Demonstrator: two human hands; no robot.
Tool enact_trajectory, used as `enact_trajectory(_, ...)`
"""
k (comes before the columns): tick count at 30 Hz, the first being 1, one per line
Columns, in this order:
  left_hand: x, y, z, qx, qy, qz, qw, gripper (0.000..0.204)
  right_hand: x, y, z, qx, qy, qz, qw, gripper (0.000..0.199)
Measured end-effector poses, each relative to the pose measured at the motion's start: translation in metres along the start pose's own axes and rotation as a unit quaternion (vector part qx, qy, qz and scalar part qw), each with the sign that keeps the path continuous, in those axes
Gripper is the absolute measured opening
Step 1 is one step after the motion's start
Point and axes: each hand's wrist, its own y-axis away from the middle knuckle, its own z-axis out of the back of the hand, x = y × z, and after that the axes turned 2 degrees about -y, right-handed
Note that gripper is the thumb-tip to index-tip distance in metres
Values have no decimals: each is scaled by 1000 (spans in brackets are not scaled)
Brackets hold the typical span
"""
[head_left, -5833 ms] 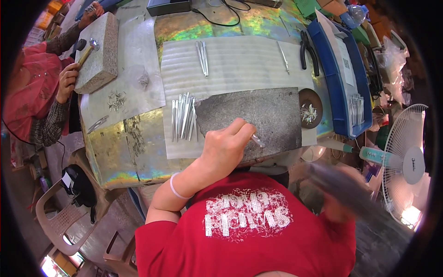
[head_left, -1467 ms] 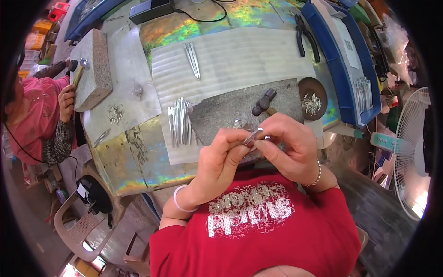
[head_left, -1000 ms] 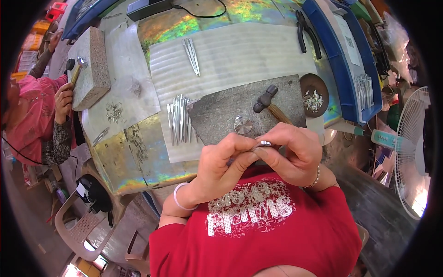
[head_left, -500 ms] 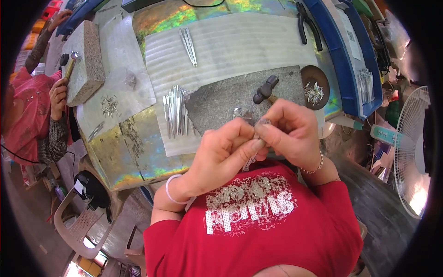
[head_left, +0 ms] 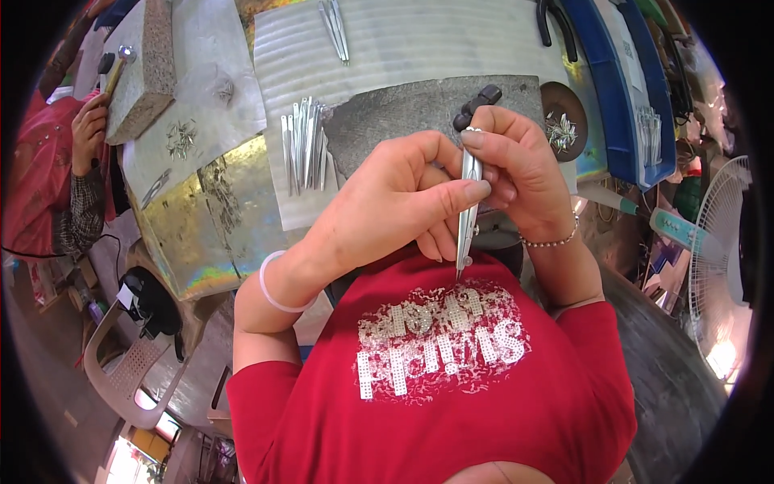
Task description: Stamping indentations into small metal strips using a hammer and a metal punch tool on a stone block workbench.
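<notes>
My left hand (head_left: pixel 395 202) and my right hand (head_left: pixel 516 173) are raised close to my chest, above the near edge of the dark stone slab (head_left: pixel 403 121). Together they pinch a thin, pointed silver metal strip (head_left: pixel 466 211), held upright with its tip pointing down toward my red shirt. The left thumb and forefinger grip its middle, and the right fingertips hold its upper end. A black-handled hammer (head_left: pixel 477 105) lies on the slab just beyond my right fingers.
A bundle of silver strips (head_left: pixel 305 145) lies left of the slab on the corrugated sheet (head_left: pixel 419 44). A dark bowl of small metal pieces (head_left: pixel 562 129) sits at right beside a blue tray (head_left: pixel 625 89). Another person's hand (head_left: pixel 89 129) holds a hammer by a stone block (head_left: pixel 145 68). A fan (head_left: pixel 721 274) stands at right.
My hands have lifted from the slab's edge toward my chest, and the strip now stands upright between them. The hammer still lies on the slab.
</notes>
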Motion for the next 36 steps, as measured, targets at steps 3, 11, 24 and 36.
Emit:
enact_trajectory(3,1,0,0,-3,3,1,1000,21,-1,0,-2,-3,2,7,1000,16)
enact_trajectory(11,1,-8,4,6,44,15,999,22,-4,-4,0,-17,-21,10,1000,18)
enact_trajectory(24,17,19,11,-128,-54,-161,977,25,64,-19,16,-41,211,184,959,23)
enact_trajectory(36,57,6,18,-298,-338,-274,850,18,99,-185,152,-191,723,336,572,24)
